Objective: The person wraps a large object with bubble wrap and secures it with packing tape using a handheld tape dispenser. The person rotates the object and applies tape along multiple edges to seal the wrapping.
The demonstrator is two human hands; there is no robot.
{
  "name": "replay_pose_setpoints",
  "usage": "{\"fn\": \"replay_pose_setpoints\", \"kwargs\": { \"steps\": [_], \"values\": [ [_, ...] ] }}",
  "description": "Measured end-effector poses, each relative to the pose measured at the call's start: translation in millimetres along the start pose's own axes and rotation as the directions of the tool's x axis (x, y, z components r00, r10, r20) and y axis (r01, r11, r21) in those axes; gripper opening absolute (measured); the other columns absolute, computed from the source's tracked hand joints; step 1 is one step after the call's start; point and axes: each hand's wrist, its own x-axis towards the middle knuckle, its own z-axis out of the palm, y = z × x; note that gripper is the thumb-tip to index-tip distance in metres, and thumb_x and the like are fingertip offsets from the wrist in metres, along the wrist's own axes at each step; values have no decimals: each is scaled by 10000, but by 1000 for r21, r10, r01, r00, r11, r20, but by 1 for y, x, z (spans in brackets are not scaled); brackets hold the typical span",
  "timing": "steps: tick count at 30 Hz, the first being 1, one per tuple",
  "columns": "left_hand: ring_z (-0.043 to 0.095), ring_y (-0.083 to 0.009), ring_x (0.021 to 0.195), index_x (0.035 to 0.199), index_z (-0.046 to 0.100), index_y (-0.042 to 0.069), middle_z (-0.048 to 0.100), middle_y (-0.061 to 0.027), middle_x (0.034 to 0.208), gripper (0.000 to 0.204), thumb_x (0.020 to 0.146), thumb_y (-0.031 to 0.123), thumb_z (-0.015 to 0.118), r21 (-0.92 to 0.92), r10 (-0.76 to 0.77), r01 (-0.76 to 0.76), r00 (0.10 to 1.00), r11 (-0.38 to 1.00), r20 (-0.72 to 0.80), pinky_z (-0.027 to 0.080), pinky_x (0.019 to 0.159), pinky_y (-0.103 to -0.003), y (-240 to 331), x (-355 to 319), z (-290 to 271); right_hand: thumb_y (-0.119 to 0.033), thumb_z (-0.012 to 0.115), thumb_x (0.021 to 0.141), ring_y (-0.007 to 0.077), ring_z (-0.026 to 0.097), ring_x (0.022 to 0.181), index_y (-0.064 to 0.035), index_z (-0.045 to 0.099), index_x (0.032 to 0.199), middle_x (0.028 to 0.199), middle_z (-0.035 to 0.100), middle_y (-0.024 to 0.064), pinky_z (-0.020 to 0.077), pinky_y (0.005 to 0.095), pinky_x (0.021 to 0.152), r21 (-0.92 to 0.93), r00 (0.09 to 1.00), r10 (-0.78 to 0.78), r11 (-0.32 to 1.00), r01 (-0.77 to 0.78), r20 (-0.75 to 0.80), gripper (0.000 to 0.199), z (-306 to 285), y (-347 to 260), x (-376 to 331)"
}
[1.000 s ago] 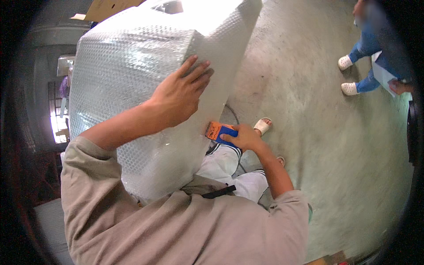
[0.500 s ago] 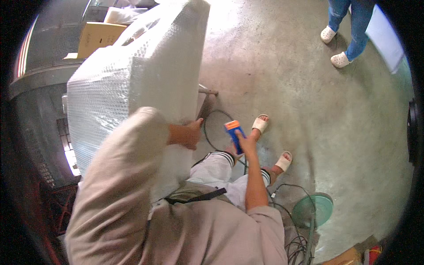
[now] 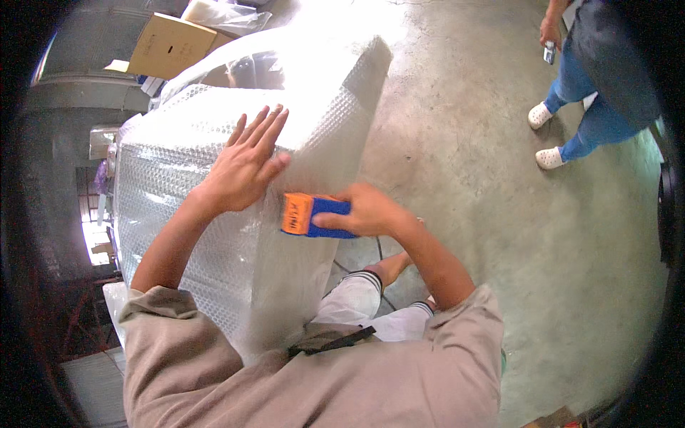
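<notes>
A large box-shaped load wrapped in bubble wrap (image 3: 193, 235) stands in front of me on the left. My left hand (image 3: 246, 164) lies over its top edge, fingers stretched out and apart, with nothing held. In my right hand (image 3: 367, 210) is a blue-and-orange block-shaped handheld object (image 3: 298, 214), its exact kind unclear. The hand's fingers wrap its blue body, and the thumb lies along it. The orange end points left, close to the side of the wrapped load; whether it touches cannot be told.
A cardboard box (image 3: 171, 46) and clear plastic sheeting (image 3: 225, 14) are behind the load. A person (image 3: 606, 85) in blue jeans and pale clogs stands at the far right, holding a small object. Dark cables (image 3: 380, 250) lie on the concrete floor by my legs.
My left hand has moved up onto the wrapped load and spread its fingers. The right hand has brought the blue-and-orange object up and left to the load's side. The other person shows more fully.
</notes>
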Motion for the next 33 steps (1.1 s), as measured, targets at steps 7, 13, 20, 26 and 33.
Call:
{"fn": "replay_pose_setpoints", "kwargs": {
  "steps": [7,13,20,26,33],
  "values": [
    [177,-333,1570,1569,295,-60,251,-242,1659,741,1002,384,465,191,452,-613,726,767,518,113,1284,-478,102,27,43,-734,635,849,384,725,799,-14,767,975,854,740,223,555,477,764,-70,881,472,880,-470,16,743,27,195,-48],
    [193,-320,1565,1557,362,-17,294,-199,1657,828,950,526,515,308,223,-836,442,454,869,20,1279,-514,124,66,173,-749,600,856,438,716,974,41,755,982,1004,725,291,550,516,849,-61,722,660,728,-683,-210,815,109,285,-39],
    [477,-309,1256,1204,606,56,548,-158,1294,487,901,437,583,291,210,-614,612,734,762,248,1093,-552,135,91,272,-837,564,814,461,643,1189,60,704,1201,1199,663,351,495,498,998,190,403,878,455,-870,-256,987,113,239,-125],
    [699,-325,981,903,797,94,760,-139,983,311,869,357,634,-400,437,-290,830,869,347,448,943,-549,196,6,183,-329,675,966,192,710,825,73,681,1101,829,721,148,556,353,721,99,687,106,994,-50,-719,424,-16,-18,-28],
    [670,-379,1039,1039,705,34,714,-155,1085,288,850,252,690,-818,-508,-123,729,561,-458,484,1005,-494,96,-181,10,-245,691,907,294,721,878,-40,727,1048,916,736,136,509,442,930,-366,535,-760,411,835,370,252,130,-319,304]
  ]
}}
